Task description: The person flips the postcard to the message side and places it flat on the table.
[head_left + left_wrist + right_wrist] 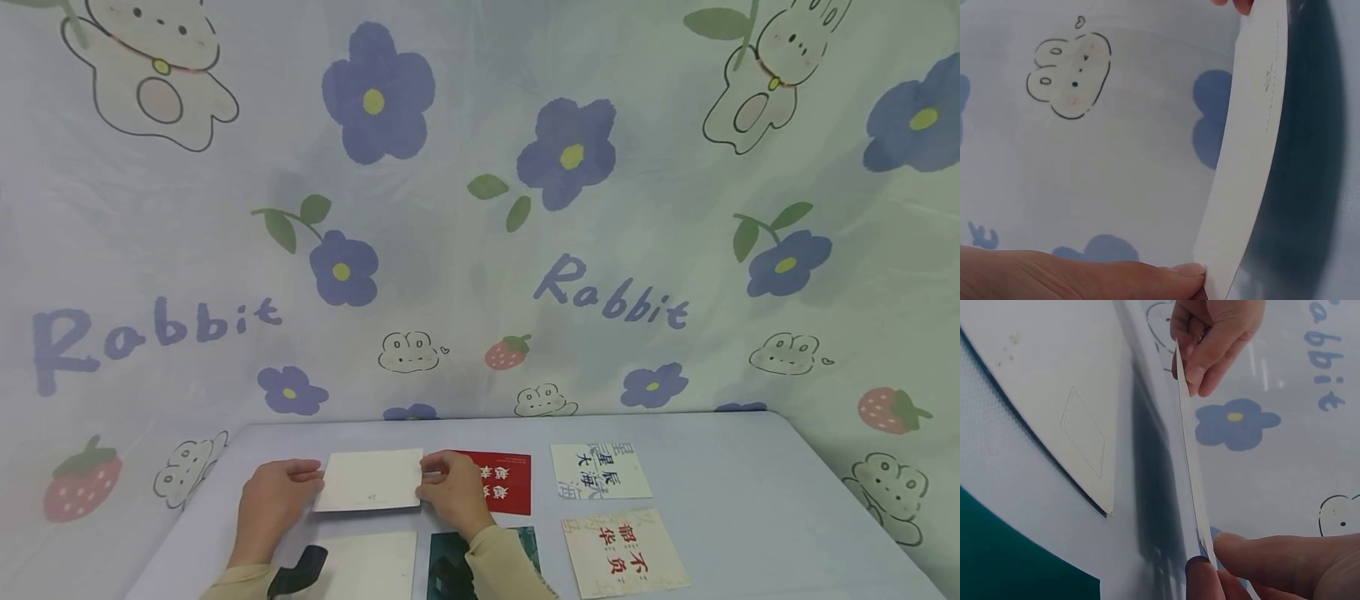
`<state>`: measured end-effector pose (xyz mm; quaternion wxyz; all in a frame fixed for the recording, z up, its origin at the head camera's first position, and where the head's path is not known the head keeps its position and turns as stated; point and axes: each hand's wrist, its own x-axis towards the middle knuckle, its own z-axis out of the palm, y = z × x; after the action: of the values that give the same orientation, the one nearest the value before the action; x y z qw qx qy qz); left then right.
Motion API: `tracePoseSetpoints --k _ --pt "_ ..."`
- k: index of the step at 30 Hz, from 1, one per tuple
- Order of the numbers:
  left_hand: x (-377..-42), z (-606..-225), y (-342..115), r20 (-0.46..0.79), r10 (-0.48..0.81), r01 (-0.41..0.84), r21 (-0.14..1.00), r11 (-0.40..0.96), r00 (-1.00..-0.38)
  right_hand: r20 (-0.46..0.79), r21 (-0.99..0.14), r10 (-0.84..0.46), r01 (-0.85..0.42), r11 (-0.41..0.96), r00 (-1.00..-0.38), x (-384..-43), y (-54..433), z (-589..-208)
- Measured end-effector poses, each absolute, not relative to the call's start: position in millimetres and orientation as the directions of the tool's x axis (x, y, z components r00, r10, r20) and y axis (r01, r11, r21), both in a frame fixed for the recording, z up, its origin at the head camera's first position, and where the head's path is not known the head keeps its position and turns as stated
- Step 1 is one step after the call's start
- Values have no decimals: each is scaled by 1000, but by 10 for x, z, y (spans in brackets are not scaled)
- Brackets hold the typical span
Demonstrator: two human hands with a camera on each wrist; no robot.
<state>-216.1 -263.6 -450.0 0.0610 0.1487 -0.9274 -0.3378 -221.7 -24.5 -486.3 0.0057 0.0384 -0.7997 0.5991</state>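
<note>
Both hands hold a cream-white postcard (369, 481) by its two short ends, over the far left part of the table. My left hand (273, 504) pinches its left edge; in the left wrist view the thumb (1166, 275) lies at the card's end. My right hand (457, 493) pinches the opposite edge between thumb (1266, 556) and fingers. The card is tilted and raised, with a dark shadow beneath it. Nearer to me lies another cream card (371, 567), marked with a dotted stamp box in the right wrist view.
Right of the held postcard lies a red card (513, 487), partly behind my right hand. A dark green card (448, 571) is partly under my right forearm. Further right are a blue-lettered card (602, 472) and a beige red-lettered card (624, 554). A rabbit-print curtain (480, 275) backs the white table (765, 517).
</note>
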Motion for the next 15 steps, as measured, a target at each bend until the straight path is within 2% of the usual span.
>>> tracePoseSetpoints --k 15 --pt "-2167 -4524 -2616 -2 -320 -249 631 734 -948 32 -946 -56 -48 322 -998 -2216 -240 -4863"
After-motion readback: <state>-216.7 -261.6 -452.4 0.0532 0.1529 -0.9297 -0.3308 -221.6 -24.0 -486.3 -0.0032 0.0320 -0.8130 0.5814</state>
